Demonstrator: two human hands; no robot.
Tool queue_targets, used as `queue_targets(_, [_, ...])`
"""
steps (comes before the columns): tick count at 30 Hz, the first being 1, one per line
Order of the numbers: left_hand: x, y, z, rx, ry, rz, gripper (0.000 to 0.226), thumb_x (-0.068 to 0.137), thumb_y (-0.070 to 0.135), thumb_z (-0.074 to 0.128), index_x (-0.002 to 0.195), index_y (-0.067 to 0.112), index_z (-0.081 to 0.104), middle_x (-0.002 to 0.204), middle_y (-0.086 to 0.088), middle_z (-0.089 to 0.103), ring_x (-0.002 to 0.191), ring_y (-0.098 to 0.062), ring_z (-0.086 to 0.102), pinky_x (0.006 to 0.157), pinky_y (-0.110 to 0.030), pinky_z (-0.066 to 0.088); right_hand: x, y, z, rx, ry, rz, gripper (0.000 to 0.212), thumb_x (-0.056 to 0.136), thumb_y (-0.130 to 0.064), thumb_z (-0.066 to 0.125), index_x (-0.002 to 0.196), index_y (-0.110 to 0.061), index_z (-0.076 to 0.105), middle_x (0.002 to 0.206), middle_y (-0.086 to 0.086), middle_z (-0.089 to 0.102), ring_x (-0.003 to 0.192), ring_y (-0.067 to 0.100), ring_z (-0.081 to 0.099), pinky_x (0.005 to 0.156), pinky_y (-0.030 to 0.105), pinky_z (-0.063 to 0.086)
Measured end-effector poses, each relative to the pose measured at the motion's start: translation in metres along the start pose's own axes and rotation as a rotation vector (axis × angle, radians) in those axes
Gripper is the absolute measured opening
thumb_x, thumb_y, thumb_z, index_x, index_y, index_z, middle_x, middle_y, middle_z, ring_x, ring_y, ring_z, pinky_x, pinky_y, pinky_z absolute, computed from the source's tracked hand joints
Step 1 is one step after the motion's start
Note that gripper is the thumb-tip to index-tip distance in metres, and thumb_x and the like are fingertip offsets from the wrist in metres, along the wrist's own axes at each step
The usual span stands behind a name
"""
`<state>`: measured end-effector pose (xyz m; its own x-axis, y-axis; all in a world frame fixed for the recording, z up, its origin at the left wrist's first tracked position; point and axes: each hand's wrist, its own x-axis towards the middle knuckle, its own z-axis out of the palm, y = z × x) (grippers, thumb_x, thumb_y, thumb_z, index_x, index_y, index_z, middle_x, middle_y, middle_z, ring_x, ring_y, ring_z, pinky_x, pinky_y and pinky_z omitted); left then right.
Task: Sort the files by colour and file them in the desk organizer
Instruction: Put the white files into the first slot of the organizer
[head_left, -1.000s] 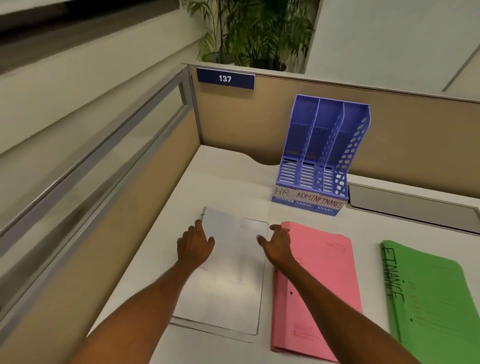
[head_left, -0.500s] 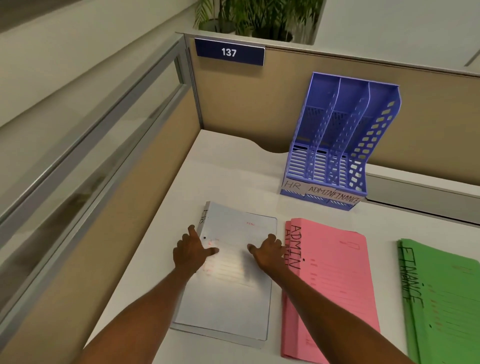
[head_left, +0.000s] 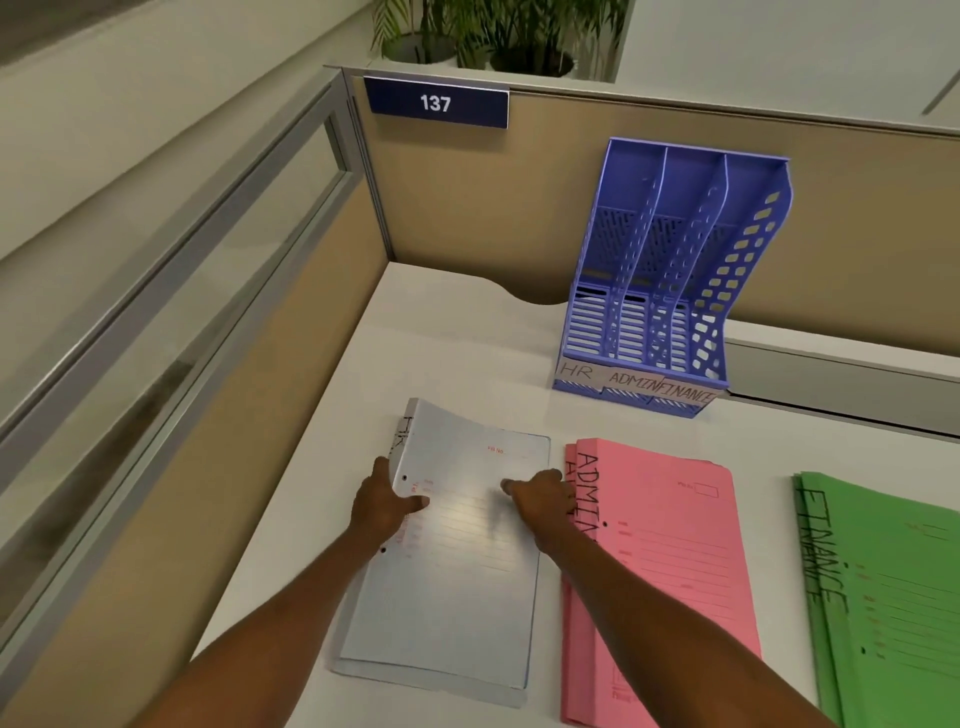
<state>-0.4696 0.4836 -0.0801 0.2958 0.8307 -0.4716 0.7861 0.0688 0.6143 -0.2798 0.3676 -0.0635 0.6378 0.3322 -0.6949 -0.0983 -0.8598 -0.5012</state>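
A stack of pale blue-white files (head_left: 457, 587) marked HR lies on the white desk (head_left: 467, 348) in front of me. My left hand (head_left: 383, 506) grips the stack's left edge, thumb on top, and the top left corner curls upward. My right hand (head_left: 543, 501) holds the right edge, fingers on the cover. To the right lie pink files (head_left: 670, 571) marked ADMIN, then green files (head_left: 893, 597) marked FINANCE. The purple desk organizer (head_left: 670, 291) stands at the back with three empty slots labelled HR, ADMIN, FINANCE.
Tan partition walls enclose the desk at the left and back, with a blue sign (head_left: 436, 102) reading 137. A grey recessed channel (head_left: 841, 379) runs along the desk's back right. Potted plants (head_left: 498, 36) stand behind the partition.
Both hands have closed in on the edges of the HR files, and the stack's top left corner has lifted. The camera has tilted down and nearer.
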Motion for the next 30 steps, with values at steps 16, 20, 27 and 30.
queue_targets(16, [0.008, 0.079, -0.063, -0.382, -0.227, 0.172, 0.054, 0.069, 0.022, 0.086, 0.107, 0.028, 0.049, 0.105, -0.003, 0.07, 0.078, -0.02, 0.074, 0.059, -0.032, 0.06, 0.012, -0.024, -0.047, 0.305, 0.065, -0.118, 0.045, 0.081, -0.039, 0.076, 0.094, -0.005, 0.05, 0.094, 0.008, 0.055, 0.074, 0.016, 0.053, 0.058, 0.027, 0.043])
queue_targets(20, [0.01, 0.11, -0.073, -0.389, -0.201, 0.23, 0.056, 0.069, 0.025, 0.086, 0.11, 0.028, 0.048, 0.105, 0.0, 0.068, 0.084, -0.024, 0.073, 0.063, -0.036, 0.061, 0.017, -0.04, -0.072, 0.392, 0.092, -0.238, 0.057, 0.078, -0.035, 0.082, 0.114, 0.001, 0.056, 0.113, 0.015, 0.065, 0.102, 0.032, 0.063, 0.086, 0.041, 0.054])
queue_targets(27, [0.013, 0.171, -0.086, -0.436, -0.234, 0.356, 0.041, 0.084, 0.028, 0.072, 0.116, 0.028, 0.046, 0.111, 0.001, 0.066, 0.088, -0.018, 0.072, 0.064, -0.029, 0.061, 0.022, -0.081, -0.122, 0.492, 0.177, -0.362, 0.049, 0.082, -0.019, 0.078, 0.121, -0.007, 0.051, 0.123, 0.012, 0.061, 0.105, 0.023, 0.056, 0.089, 0.041, 0.05])
queue_targets(30, [0.014, 0.195, -0.089, -0.484, -0.215, 0.402, 0.041, 0.086, 0.022, 0.07, 0.12, 0.025, 0.047, 0.113, 0.001, 0.066, 0.086, -0.015, 0.073, 0.063, -0.029, 0.061, 0.026, -0.1, -0.146, 0.502, 0.197, -0.397, 0.046, 0.083, -0.018, 0.076, 0.121, -0.008, 0.051, 0.125, 0.013, 0.061, 0.112, 0.03, 0.059, 0.093, 0.047, 0.051])
